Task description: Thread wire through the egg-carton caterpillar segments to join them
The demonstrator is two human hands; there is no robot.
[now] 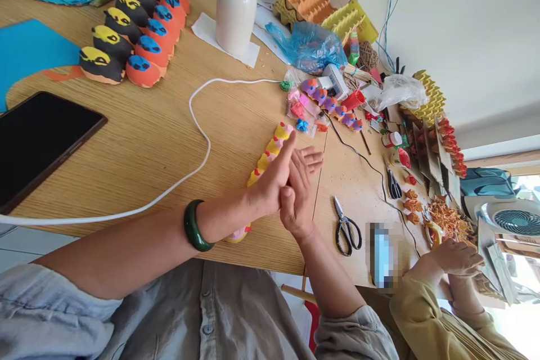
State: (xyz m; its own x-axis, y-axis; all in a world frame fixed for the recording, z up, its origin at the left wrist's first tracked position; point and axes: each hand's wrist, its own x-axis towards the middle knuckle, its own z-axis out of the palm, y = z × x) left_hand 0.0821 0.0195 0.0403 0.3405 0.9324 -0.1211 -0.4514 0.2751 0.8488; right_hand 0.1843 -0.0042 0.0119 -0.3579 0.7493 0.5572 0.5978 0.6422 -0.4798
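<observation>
My left hand (274,174), with a dark green bangle (194,226) at its wrist, is held out with its fingers stretched. Against its palm lies my right hand (298,194), fingers extended and laid flat. Anything between the two palms is hidden. Under and behind my hands runs a row of yellow and pink bumps (264,162) with small red pieces, partly covered by my left forearm. Black-handled scissors (348,228) lie to the right of my right hand. Beyond my fingers are small bags of coloured clay (298,108) and a purple and orange bumpy strip (331,104).
A phone (46,146), a white cable (206,140) and black and orange painted egg-carton rows (145,62) occupy the left. A white bottle (237,11) stands at the back. On the right, another person's hand (458,256) is near orange scraps (449,219).
</observation>
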